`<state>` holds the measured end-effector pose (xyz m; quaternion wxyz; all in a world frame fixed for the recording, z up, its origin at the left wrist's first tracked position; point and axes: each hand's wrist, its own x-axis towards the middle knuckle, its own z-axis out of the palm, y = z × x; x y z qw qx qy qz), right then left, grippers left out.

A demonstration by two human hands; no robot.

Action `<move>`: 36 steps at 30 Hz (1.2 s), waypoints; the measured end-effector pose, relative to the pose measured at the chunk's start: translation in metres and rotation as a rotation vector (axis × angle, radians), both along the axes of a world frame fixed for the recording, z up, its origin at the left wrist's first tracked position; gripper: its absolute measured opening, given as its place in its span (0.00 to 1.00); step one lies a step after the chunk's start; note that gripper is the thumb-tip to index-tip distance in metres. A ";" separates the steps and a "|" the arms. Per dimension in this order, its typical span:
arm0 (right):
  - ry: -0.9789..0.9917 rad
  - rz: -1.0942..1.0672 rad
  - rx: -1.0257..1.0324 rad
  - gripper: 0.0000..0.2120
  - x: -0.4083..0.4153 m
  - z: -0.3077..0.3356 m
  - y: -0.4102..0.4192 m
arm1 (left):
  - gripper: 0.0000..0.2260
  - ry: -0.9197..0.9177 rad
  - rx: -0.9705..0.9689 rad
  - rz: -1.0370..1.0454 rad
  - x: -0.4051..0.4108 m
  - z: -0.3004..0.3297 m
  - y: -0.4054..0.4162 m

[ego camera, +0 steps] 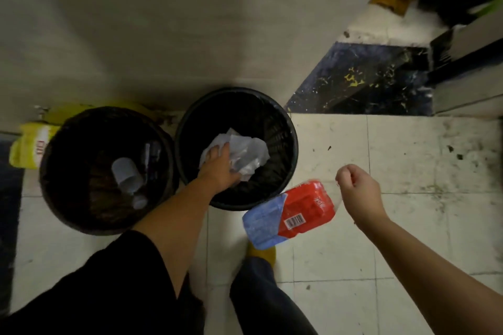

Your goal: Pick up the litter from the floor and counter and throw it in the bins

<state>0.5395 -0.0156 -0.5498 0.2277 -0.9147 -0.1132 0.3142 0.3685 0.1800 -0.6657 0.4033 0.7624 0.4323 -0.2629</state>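
Observation:
Two black bins stand side by side against the wall. My left hand (219,164) reaches into the right bin (283,128) and is closed on a crumpled clear and white plastic wrapper (251,152). The left bin (68,128) holds white plastic cups (126,174) and other dark litter. My right hand (359,193) hangs over the floor to the right of the bins, pinching the clear edge of a red and blue plastic package (291,212) with a barcode, which dangles near the right bin's front rim.
A yellow-green bag (28,144) lies behind the left bin at the wall. The floor (408,226) is white tile with dirt specks. A dark speckled ledge (367,81) and clutter sit at the upper right. My foot in a yellow shoe (262,253) stands below the package.

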 end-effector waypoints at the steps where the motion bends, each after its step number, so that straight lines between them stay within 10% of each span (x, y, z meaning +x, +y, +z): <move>1: 0.003 0.013 0.010 0.13 -0.005 0.011 0.010 | 0.38 -0.037 0.040 -0.001 -0.011 0.016 0.006; 12: 0.195 0.402 0.222 0.09 -0.152 0.025 0.191 | 0.28 0.375 0.066 -0.184 -0.228 0.045 0.018; 25: -0.026 0.864 -0.340 0.17 -0.291 -0.144 0.243 | 0.19 0.070 0.327 -0.353 -0.303 -0.014 0.016; 36: -0.113 0.974 -0.248 0.14 -0.236 0.000 0.235 | 0.26 0.207 0.208 -0.273 -0.266 0.092 0.050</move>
